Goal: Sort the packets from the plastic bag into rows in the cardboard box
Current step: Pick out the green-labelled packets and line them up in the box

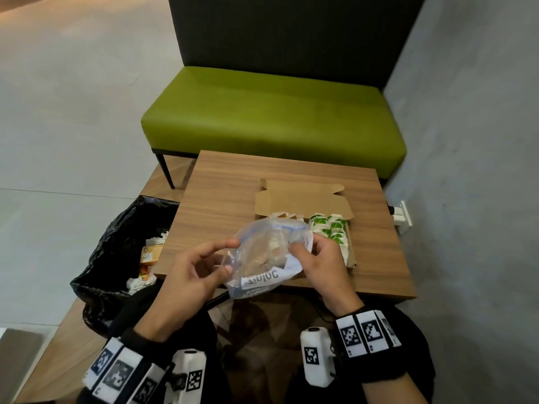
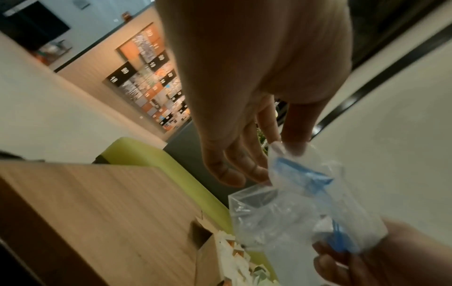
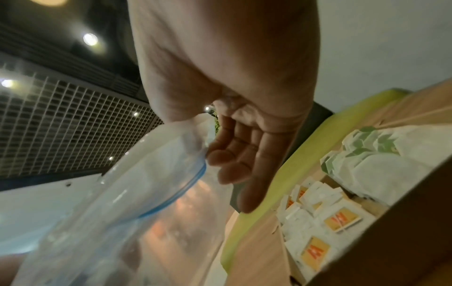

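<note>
A clear zip bag [image 1: 262, 258] with a blue seal strip hangs over the front of the open cardboard box [image 1: 303, 199]. My left hand [image 1: 232, 256] pinches the bag's left edge between thumb and forefinger [image 2: 285, 148]. My right hand [image 1: 303, 247] grips its right edge near the seal, thumb on the plastic [image 3: 208, 147]. In the box, orange-and-white packets [image 3: 340, 220] stand in the left row and green-and-white packets [image 1: 329, 228] in the right row. What the bag [image 2: 293, 212] holds is blurred, so I cannot tell.
The box sits on a small wooden table [image 1: 227, 199]. A black bin bag [image 1: 116, 234] with rubbish stands at the table's left. A green bench [image 1: 274, 112] lies beyond the table, and a grey wall with a socket [image 1: 404, 212] closes the right side.
</note>
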Demonstrator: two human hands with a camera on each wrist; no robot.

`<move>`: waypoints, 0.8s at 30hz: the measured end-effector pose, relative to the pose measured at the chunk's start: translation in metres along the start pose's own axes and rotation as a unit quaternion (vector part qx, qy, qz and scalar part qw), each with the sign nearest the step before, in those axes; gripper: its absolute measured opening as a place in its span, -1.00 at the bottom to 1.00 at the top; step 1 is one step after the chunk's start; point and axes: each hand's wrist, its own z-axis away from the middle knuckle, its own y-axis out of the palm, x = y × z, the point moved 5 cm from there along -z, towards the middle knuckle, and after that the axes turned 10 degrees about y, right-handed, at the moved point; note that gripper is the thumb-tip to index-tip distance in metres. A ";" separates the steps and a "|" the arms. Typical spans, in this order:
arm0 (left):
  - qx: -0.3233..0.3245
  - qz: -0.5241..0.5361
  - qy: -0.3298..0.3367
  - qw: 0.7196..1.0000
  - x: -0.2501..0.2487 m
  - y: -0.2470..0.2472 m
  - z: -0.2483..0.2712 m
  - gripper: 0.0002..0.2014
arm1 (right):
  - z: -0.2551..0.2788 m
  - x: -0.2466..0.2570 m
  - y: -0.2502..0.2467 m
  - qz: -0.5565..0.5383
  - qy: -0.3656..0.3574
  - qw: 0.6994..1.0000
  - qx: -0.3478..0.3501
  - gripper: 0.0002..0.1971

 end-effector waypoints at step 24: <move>-0.051 0.111 0.005 0.992 -0.001 0.013 -0.010 -0.69 | 0.006 0.002 -0.012 0.023 -0.028 0.994 -0.106 -0.85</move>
